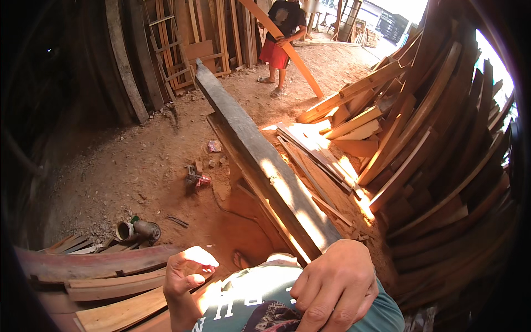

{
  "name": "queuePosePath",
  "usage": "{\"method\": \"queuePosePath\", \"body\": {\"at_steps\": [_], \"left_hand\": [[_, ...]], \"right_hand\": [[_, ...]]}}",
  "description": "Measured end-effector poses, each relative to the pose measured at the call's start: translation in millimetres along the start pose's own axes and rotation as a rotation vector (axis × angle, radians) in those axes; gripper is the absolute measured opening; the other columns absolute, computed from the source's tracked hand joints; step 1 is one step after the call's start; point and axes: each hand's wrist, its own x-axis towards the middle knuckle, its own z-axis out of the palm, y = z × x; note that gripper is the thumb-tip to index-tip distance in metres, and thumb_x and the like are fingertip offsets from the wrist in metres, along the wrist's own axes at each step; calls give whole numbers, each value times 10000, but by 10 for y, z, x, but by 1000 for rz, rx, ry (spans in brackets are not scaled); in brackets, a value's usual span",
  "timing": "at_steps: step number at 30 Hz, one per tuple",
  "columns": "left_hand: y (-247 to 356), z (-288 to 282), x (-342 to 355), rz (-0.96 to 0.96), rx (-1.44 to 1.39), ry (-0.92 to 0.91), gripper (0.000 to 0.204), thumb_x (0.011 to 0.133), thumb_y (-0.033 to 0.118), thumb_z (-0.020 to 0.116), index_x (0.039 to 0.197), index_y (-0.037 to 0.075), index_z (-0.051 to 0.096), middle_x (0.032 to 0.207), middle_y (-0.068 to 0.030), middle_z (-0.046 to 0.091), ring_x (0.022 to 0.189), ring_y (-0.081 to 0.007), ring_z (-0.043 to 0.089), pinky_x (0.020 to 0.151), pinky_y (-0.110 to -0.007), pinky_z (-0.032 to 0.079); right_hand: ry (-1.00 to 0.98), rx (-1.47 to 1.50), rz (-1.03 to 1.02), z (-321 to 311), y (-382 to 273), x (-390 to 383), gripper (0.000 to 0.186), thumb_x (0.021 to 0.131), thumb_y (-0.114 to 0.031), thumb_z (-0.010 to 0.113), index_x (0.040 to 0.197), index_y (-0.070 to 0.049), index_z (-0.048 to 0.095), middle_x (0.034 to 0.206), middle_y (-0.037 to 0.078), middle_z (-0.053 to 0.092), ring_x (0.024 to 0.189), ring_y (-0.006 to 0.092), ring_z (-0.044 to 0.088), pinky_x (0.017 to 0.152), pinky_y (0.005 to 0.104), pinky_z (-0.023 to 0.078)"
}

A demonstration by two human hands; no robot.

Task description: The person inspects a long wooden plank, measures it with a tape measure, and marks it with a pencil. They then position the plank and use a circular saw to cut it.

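My left hand [187, 271] is raised in front of my body on the left, its fingers half curled with a gap to the thumb and nothing visible between them. Close to my green shirt [229, 293] is my right hand [338, 283], back up, fingers bent down and together. Whatever lies under those fingers is hidden. A long, thick timber beam [251, 141] with a grey weathered top runs away from me, its near end beside my right hand. Whether the hand touches it I cannot tell. Along its left side shows a lower board [265, 202].
A red power tool [199, 180] with a cord lies on the sawdust-covered ground. Curved planks [105, 263] are stacked at left, near metal cans [146, 229]. Many boards [431, 122] lean at right. Farther off, a person in red shorts [274, 53] holds a long plank [301, 66].
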Motion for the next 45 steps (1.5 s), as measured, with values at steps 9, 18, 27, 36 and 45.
{"method": "queuePosePath", "body": {"at_steps": [9,18,27,36,45], "left_hand": [[329,-220,449,-25,40,-102,318,812,84,833,1080,-39,713,1099,-204,719,973,-264,703,854,-367,564],[973,295,1725,416,215,-800,198,759,14,833,923,-60,753,899,-223,740,689,-324,704,597,-382,565],[981,768,3359,223,95,-1324,310,865,100,805,1143,-20,745,1094,-196,741,937,-252,713,821,-369,563],[314,504,4045,-24,33,-998,275,921,132,766,1155,-7,723,1124,-157,737,990,-197,678,887,-341,546],[-1737,-858,4142,-744,507,39,356,983,199,728,1292,32,667,1096,-40,724,953,-96,646,828,-262,544]], "right_hand": [[-106,9,56,-434,318,155,251,1014,-135,600,1050,75,733,1109,269,697,808,346,695,664,393,532],[-33,-18,202,-1046,423,-125,200,1034,-115,566,1026,28,706,1070,240,665,912,373,680,790,470,537],[15,-310,80,-1821,231,-706,192,996,-120,646,1098,33,702,1127,246,646,957,378,664,835,444,530],[299,-258,198,-2479,72,-1599,302,930,-106,759,1175,60,695,1179,259,635,1010,394,652,880,421,526],[1520,-537,1408,-1983,1370,-4822,458,969,-387,738,1274,-55,659,1163,86,696,1033,190,647,856,348,545]]}}
